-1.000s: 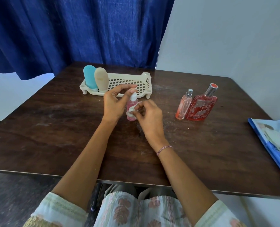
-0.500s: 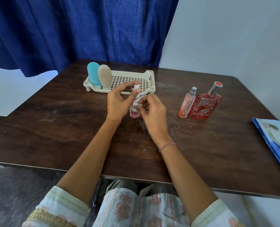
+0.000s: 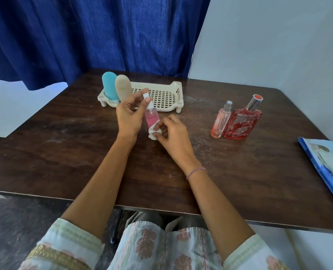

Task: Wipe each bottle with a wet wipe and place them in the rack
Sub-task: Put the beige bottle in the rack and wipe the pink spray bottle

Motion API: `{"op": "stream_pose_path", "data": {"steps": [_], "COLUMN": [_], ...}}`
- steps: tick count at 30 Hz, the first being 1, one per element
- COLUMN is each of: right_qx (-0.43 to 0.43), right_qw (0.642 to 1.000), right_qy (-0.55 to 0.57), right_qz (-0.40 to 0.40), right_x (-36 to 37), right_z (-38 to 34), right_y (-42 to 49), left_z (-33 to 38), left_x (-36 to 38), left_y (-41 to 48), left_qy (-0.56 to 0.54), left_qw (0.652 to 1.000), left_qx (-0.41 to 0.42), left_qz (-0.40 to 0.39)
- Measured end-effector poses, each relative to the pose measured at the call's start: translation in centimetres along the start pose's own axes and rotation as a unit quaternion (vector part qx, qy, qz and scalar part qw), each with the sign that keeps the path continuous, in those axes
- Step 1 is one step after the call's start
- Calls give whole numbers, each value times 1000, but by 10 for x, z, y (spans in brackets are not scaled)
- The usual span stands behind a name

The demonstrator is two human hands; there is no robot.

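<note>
Pink bottle tilted near the rack, cap pinched by the left hand, base hidden in the wet wipe the right hand grips; blue packet cut off at the right edge of the table.

Your tabletop is dark wood, matt, scuffed and dusted pale. You see a cream plastic rack, a translucent pink bottle, a soft white wipe, a glossy red glass bottle, a blue cloth curtain and a shiny packet.
</note>
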State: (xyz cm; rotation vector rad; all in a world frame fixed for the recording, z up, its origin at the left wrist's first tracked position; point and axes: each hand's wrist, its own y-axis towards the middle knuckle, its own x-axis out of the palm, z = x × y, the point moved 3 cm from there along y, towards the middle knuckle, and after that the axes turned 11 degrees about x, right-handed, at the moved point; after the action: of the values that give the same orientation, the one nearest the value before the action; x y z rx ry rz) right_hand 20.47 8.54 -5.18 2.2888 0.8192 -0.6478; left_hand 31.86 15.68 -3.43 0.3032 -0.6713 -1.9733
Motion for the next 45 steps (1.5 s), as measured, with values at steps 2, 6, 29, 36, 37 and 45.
{"op": "stream_pose_path", "data": {"steps": [2,6,29,36,37,45], "right_qx": [42,59,2,-1,3,-59], "right_qw": [998,995,995,999,999,996], "right_qy": [32,62,-19,35,51,33], "right_qz": [-33,-55,-94,-9,12,53], "right_x": [-5,-11,1,-8,-10,-8], "right_z": [4,4,3,-1,-2,-11], "right_y": [3,4,2,4,4,0], "left_z": [1,3,3,0,0,3], "left_x": [1,3,4,2,2,-1], "left_y": [0,0,2,2,2,2], "left_qy": [-12,-30,-15,15,33,86], "left_qw": [1000,999,999,1000,999,993], "left_qx": [-11,-15,11,12,26,75], "left_qz": [0,-13,-48,-25,-26,-33]}}
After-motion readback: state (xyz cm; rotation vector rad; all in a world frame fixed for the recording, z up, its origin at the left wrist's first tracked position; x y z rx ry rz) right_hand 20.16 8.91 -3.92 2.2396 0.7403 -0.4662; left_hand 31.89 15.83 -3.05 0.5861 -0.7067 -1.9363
